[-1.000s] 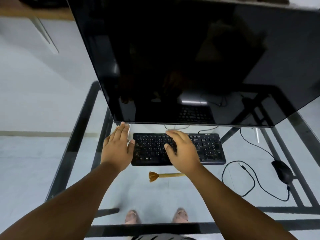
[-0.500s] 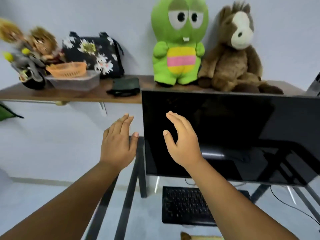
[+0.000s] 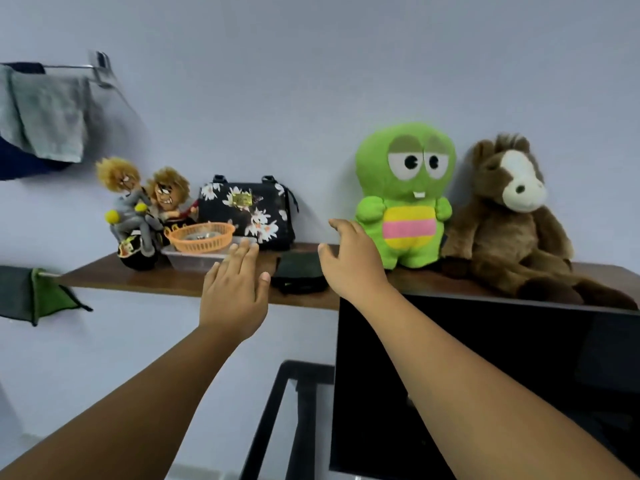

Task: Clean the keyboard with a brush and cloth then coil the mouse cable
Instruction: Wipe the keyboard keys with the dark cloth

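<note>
My left hand point(image 3: 235, 292) and my right hand point(image 3: 353, 261) are both raised in front of the wooden shelf point(image 3: 166, 282), fingers straight and holding nothing. A dark folded cloth-like item point(image 3: 299, 271) lies on the shelf between the two hands. A grey and green cloth point(image 3: 31, 296) hangs at the far left below shelf height. A grey towel point(image 3: 45, 112) hangs from a wall rail at the upper left. The keyboard, brush and mouse are out of view.
The shelf carries two doll figures point(image 3: 145, 209), an orange basket point(image 3: 200, 237) in a clear tray, a floral bag point(image 3: 247, 211), a green plush point(image 3: 405, 195) and a brown plush horse point(image 3: 512, 216). The black monitor point(image 3: 485, 375) fills the lower right, with the glass desk's frame point(image 3: 273, 410) beside it.
The view has swung up from the keyboard on the desk to the shelf. Both hands have lifted off the keyboard and now hover at shelf height.
</note>
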Demonstrator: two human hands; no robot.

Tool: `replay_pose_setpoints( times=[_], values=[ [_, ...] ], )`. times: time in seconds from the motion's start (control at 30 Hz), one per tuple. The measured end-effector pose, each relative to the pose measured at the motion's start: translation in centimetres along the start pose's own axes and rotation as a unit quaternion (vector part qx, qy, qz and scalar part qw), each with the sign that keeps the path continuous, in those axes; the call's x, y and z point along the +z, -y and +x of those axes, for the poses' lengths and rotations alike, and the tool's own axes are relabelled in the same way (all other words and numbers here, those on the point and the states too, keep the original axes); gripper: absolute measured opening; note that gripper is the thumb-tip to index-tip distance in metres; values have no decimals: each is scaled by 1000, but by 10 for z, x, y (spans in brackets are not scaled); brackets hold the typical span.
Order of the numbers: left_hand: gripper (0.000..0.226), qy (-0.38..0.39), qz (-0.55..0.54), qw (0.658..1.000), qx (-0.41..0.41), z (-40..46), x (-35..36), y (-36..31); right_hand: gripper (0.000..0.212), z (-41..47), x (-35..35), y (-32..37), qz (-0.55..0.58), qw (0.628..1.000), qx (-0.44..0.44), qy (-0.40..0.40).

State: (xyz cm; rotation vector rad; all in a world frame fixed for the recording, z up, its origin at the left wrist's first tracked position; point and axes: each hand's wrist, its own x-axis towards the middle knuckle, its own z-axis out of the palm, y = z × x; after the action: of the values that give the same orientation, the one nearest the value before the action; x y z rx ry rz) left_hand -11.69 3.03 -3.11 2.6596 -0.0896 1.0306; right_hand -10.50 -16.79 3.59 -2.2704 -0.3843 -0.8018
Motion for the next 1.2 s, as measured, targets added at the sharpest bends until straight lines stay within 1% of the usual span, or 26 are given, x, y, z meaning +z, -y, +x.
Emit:
replay_pose_setpoints(
  times=[0.1, 0.17, 0.27, 0.33, 0.43, 0.6, 0.7, 0.83, 0.9, 0.97, 1.03, 1.07, 1.13, 1.2],
  values=[
    [56, 24, 21, 999, 2, 15, 6, 15, 44, 33, 17, 0, -60, 992, 73, 84],
    [58, 45, 35, 998, -3, 24, 11, 21, 41, 47, 30, -3, -118, 973, 118, 157],
    [61, 69, 53, 996, -6, 35, 20, 26, 41, 59, 47, -9, -176, 942, 149, 244],
    [62, 85, 62, 994, -8, 39, 27, 28, 36, 65, 57, -14, -174, 930, 173, 275],
    [63, 99, 78, 992, -11, 42, 35, 32, 34, 73, 67, -19, -171, 919, 197, 295],
    [64, 92, 98, 991, 6, 45, 44, 37, 52, 90, 79, -16, -227, 885, 201, 352],
    [64, 86, 98, 991, 11, 45, 46, 37, 57, 96, 80, -12, -239, 868, 206, 384],
    [64, 79, 91, 993, 14, 44, 46, 38, 55, 98, 81, -13, -184, 880, 238, 366],
    [64, 77, 91, 993, 16, 44, 46, 38, 49, 97, 83, -20, -104, 896, 262, 343],
    [64, 73, 88, 993, 17, 45, 44, 38, 42, 95, 84, -22, -17, 912, 299, 281],
    [63, 64, 85, 994, 17, 46, 40, 36, 29, 95, 84, -21, 41, 915, 335, 221],
    [63, 56, 89, 994, 17, 47, 38, 35, 26, 96, 84, -20, 76, 915, 346, 195],
    [63, 34, 92, 995, 21, 49, 32, 30, 26, 98, 79, -17, 113, 922, 337, 155],
    [65, 15, 83, 996, 22, 52, 25, 21, 29, 98, 69, -15, 91, 942, 299, 120]
  ],
)
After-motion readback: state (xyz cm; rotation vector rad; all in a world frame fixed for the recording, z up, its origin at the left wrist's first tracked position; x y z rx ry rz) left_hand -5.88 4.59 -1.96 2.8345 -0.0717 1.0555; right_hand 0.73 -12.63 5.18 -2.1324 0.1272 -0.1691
